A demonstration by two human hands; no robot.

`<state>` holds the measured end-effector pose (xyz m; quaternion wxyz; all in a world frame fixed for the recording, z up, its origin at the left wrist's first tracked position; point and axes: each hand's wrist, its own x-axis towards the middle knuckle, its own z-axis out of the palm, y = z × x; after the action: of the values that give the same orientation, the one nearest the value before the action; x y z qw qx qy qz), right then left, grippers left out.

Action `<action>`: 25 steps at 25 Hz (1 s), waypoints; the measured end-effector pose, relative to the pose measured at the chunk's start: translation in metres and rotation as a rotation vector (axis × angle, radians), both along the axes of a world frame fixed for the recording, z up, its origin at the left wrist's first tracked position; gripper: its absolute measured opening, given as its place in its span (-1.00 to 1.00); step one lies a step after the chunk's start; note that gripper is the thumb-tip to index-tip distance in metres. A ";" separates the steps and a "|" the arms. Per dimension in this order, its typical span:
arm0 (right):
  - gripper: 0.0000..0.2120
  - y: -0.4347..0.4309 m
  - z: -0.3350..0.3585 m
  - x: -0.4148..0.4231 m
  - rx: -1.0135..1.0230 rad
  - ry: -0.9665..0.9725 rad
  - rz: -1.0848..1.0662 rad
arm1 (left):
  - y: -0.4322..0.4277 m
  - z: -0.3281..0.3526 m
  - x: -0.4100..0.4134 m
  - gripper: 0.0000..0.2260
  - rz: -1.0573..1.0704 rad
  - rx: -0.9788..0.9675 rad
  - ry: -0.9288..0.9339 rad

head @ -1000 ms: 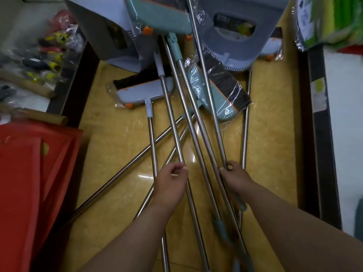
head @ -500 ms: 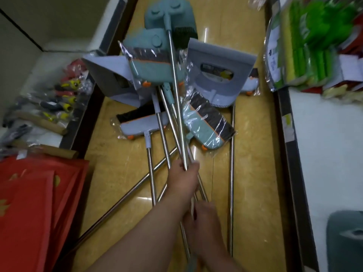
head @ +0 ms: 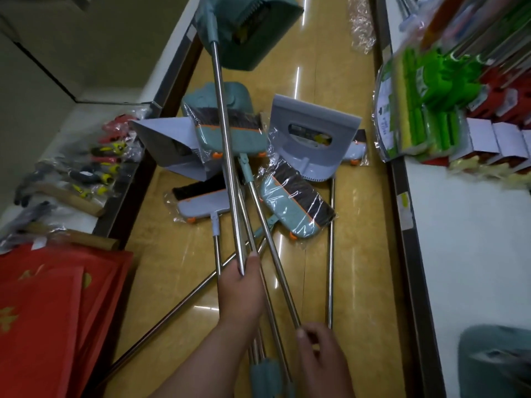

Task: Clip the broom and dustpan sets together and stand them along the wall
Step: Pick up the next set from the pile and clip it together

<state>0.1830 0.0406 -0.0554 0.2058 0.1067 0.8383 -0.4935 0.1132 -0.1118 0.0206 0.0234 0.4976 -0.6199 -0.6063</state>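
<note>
No text is legible: gold marks on the red sheets (head: pixel 43 311) and the sponge-pack label (head: pixel 386 122) are blurred.

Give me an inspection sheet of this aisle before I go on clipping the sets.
Surface: glossy yellow tile floor, steel poles crossed on it.
Job's things: teal dustpan raised on its dustpan pole; grey dustpan and plastic-wrapped broom head piled below.
Clutter: loose plastic wrap on the floor at the far end.
Hands: left hand grips the dustpan pole; right hand holds a second pole.
Cables: nothing seen.
Surroundings: red sheets on the left; green sponge packs on the right shelf.
</note>
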 end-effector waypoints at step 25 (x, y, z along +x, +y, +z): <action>-0.29 -0.019 -0.053 -0.031 0.076 -0.639 0.122 | -0.059 0.002 0.023 -0.74 -0.092 0.118 0.015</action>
<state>0.1516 0.0218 -0.1084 0.4835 0.2135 0.7538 -0.3903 0.1364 -0.1711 0.0229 -0.0293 0.4647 -0.6049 -0.6460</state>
